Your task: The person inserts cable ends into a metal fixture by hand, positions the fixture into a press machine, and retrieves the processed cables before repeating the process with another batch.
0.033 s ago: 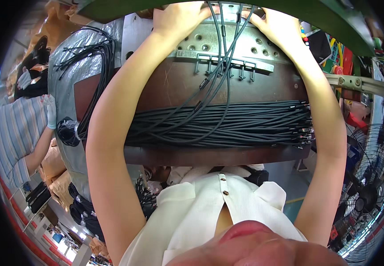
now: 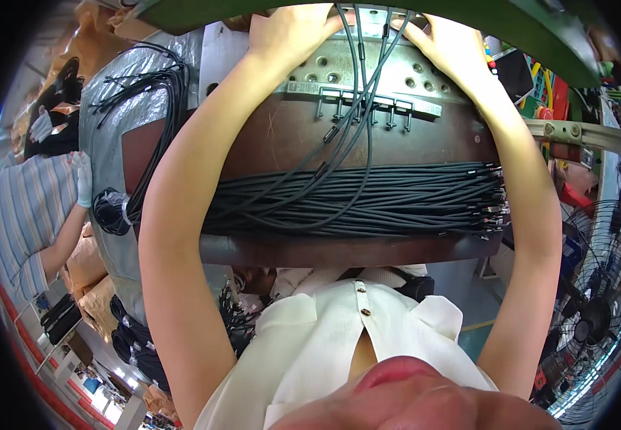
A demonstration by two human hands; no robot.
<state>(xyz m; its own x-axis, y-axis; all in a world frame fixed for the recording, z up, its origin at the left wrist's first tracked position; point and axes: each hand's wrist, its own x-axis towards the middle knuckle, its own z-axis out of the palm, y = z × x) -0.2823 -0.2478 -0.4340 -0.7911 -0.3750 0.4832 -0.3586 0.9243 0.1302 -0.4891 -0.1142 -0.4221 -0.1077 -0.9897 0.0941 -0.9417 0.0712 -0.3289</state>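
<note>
Loose cables (image 2: 355,113): upper ends lay between the two hands, lengths trailing back toward the white shirt (image 2: 303,351); probably light, bendy and quick to cross, so the stiffer-looking black sleeves (image 2: 361,50) seemed the surest hold.
Left hand (image 2: 292,30): just left of those ends, fingers turned inward; whether it gripped anything could not be told.
Right hand (image 2: 448,41): opposite, thumb pointing toward the cables; its grip could not be told either.
Metal block (image 2: 396,64): between the hands, likely heavy and rigid.
Pegged rack (image 2: 396,102): nearer the shirt than either hand.
Cable bundle (image 2: 411,197): farther back from both hands, on the brown bench (image 2: 439,143).
Hard to see: fingertips and cable tips, lost at the upper edge beside the green frame (image 2: 561,36).
</note>
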